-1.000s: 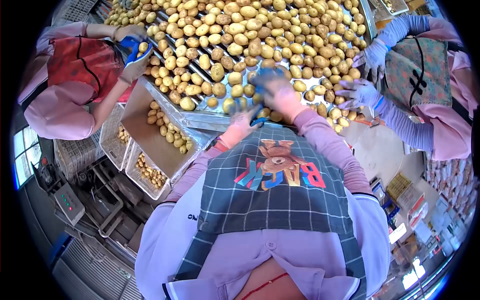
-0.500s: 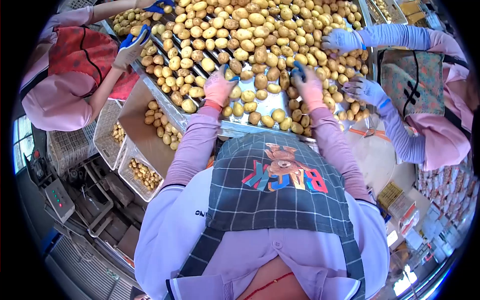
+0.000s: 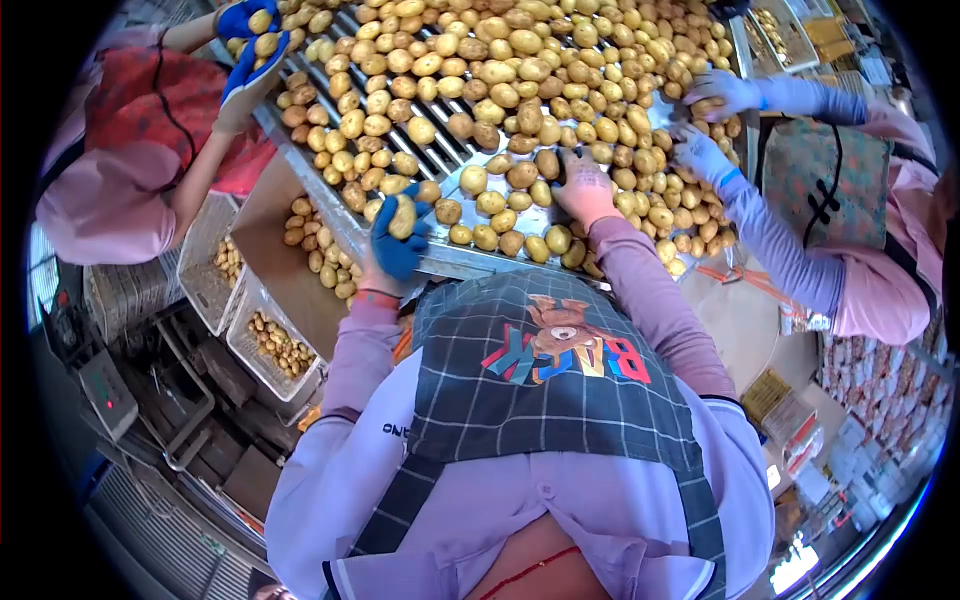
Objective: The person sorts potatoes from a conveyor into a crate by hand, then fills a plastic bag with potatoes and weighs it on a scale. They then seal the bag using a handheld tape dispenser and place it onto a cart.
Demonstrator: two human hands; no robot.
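Note:
Palm up at the near edge of the sorting table (image 3: 470, 262), my left hand (image 3: 396, 255) wears a pink glove with a blue coated palm. Its fingers are curled round a potato (image 3: 402, 218). My right hand (image 3: 585, 188), gloved as well, reaches over the potatoes (image 3: 520, 173) farther in, back upward. Its dark fingertips point down among them, so their grip is hidden. Loose potatoes lie around both hands, some on metal rollers (image 3: 440, 115) and some on a smooth metal surface.
At left, a co-worker's blue-palmed gloves (image 3: 250, 70) hold potatoes. Another co-worker's pale gloves (image 3: 705, 155) work among potatoes at right. A bin (image 3: 290, 255) with potatoes adjoins the table's left side, beside white crates (image 3: 245, 345) holding smaller potatoes.
My left hand has drawn back toward the table's near edge and turned palm up with a potato in it. My right hand has shifted slightly left. Both co-workers' hands have moved.

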